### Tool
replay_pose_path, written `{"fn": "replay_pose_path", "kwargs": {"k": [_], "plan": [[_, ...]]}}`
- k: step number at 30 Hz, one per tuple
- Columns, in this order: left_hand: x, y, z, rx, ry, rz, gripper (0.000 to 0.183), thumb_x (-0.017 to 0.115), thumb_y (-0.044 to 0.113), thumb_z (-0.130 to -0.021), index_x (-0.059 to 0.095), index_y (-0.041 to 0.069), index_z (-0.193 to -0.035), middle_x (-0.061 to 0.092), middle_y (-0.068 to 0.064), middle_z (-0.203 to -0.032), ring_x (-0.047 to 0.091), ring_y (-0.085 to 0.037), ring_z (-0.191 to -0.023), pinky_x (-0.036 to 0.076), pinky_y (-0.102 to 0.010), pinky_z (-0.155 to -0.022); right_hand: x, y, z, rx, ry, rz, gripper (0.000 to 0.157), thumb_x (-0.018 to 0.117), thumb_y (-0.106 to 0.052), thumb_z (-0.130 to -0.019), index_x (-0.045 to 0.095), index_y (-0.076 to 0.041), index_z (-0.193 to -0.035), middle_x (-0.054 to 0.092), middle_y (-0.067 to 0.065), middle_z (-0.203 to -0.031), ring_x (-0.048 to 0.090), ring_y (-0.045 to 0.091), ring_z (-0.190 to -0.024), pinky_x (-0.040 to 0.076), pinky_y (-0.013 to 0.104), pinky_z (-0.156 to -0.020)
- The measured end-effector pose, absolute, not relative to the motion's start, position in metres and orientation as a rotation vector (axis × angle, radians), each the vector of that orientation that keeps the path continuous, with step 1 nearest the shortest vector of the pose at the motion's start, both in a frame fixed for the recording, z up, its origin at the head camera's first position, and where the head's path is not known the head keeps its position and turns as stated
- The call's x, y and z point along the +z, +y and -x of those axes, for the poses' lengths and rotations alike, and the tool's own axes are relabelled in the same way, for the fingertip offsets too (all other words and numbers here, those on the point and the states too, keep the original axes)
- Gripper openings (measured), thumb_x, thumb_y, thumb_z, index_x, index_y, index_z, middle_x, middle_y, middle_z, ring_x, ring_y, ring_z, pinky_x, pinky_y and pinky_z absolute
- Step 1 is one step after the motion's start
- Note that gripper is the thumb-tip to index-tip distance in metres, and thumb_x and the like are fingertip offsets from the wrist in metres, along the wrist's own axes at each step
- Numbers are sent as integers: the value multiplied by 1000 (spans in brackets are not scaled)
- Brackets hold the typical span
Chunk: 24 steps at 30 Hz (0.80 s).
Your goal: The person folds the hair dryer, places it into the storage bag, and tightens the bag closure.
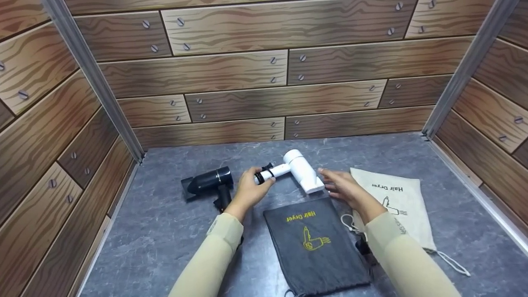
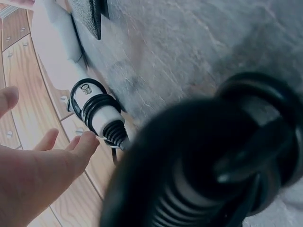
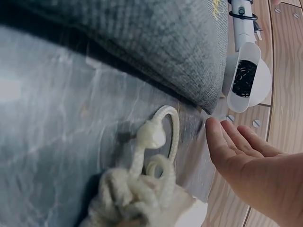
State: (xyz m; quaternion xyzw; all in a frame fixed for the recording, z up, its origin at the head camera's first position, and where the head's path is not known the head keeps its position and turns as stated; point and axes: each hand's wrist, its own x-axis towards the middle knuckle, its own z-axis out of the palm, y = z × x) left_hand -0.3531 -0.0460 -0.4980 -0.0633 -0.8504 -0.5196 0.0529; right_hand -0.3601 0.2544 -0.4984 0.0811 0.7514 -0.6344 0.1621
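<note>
A white hair dryer, black cord wound around its handle end, lies near the middle of the table. My left hand is at that end, thumb and fingers spread on either side of the handle. In the left wrist view its fingers look loosely extended beside the handle, not curled round it. Beside the dryer's wide nozzle my right hand is held with extended fingers. A small gap shows between those fingers and the nozzle in the right wrist view.
A black hair dryer lies left of my left hand. Between my forearms lies a dark grey drawstring pouch printed "Hair Dryer". A beige pouch with white cords lies partly under my right forearm. Wood-patterned panels enclose the table.
</note>
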Motion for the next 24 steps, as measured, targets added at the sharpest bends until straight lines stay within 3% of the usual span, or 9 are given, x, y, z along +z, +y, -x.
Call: {"fn": "replay_pose_path", "kwargs": {"k": [16, 24], "plan": [[-513, -44, 371, -1468, -2550, 189, 50, 78, 18, -91, 62, -8, -131, 65, -28, -128, 61, -42, -123, 49, -52, -110, -502, 250, 373, -1818, 2132, -253, 89, 63, -53, -103, 31, 6, -162, 43, 26, -163, 54, 35, -143, 48, 46, -119], [-515, -43, 374, -1414, -2510, 190, 48, 81, 12, -87, 65, -10, -127, 67, -30, -123, 61, -45, -119, 49, -55, -107, -502, 243, 379, -1795, 2143, -249, 87, 61, -49, -104, 29, 8, -162, 38, 27, -166, 49, 37, -147, 48, 48, -118]]}}
